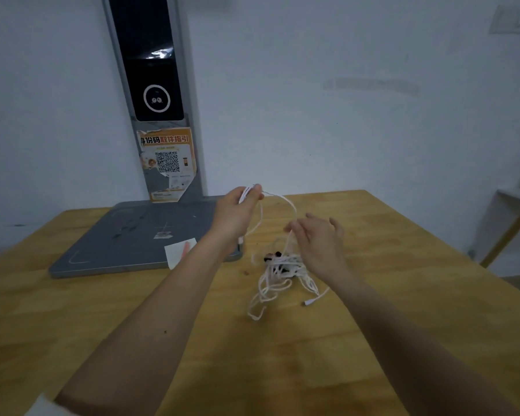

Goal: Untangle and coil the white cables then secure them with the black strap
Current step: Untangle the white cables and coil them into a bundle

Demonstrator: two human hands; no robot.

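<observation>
A tangle of white cables (278,273) lies on the wooden table (403,265), with one connector end (308,302) pointing to the right. Black strap pieces (278,254) show inside the tangle. My left hand (237,214) is raised above the table and pinches a few loops of white cable at its fingertips. From there one strand arcs to the right and drops to the pile. My right hand (318,238) hovers just above the pile, fingers spread and relaxed, its fingertips at the hanging strand. Whether they touch it I cannot tell.
A grey flat base plate (117,244) with an upright column (159,94) bearing a dark screen and an orange QR sticker stands at the table's back left. A white paper slip (177,252) lies on its near corner. A white shelf (511,223) stands at the right.
</observation>
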